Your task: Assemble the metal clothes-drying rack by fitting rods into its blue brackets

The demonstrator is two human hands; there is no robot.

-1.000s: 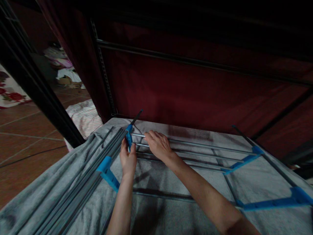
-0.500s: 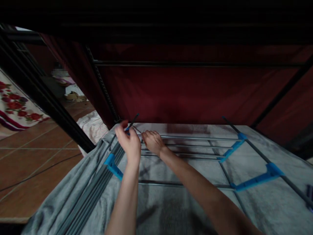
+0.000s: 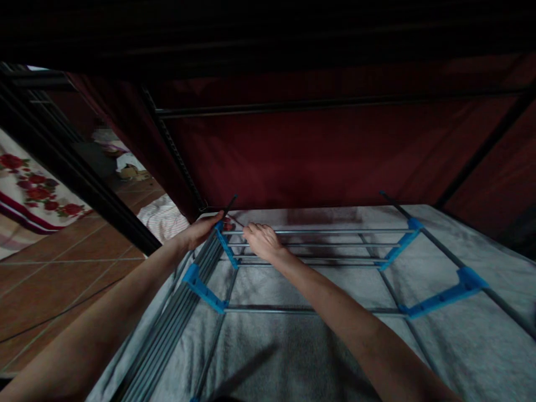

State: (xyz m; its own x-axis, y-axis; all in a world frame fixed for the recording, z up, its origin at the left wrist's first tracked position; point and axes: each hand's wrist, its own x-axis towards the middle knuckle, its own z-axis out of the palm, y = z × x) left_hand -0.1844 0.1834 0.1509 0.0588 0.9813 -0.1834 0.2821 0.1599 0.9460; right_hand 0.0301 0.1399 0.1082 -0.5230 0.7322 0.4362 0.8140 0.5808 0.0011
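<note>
A metal rack [image 3: 318, 311] with grey tubes and blue plastic brackets [image 3: 205, 289] lies on a grey blanket [image 3: 268, 340]. My left hand [image 3: 204, 229] is at the rack's far left corner, its fingers round the grey side tube beside a small blue bracket and partly hidden behind it. My right hand [image 3: 263, 240] is closed at the left end of the far crossbars, over the top one. A thin rod [image 3: 235, 221] runs between the two hands. Several loose grey tubes [image 3: 167, 329] lie side by side along the rack's left side.
Dark red fabric [image 3: 314, 156] with black bars [image 3: 293, 106] stands behind the blanket. To the left are a black post [image 3: 96, 195], a tiled floor [image 3: 54, 285] with a cable, a striped cloth [image 3: 163, 219] and a floral blanket [image 3: 37, 192].
My left hand has moved from in front of the corner to its outer left side and closed there. My right hand stays at the crossbars. The view has shifted slightly.
</note>
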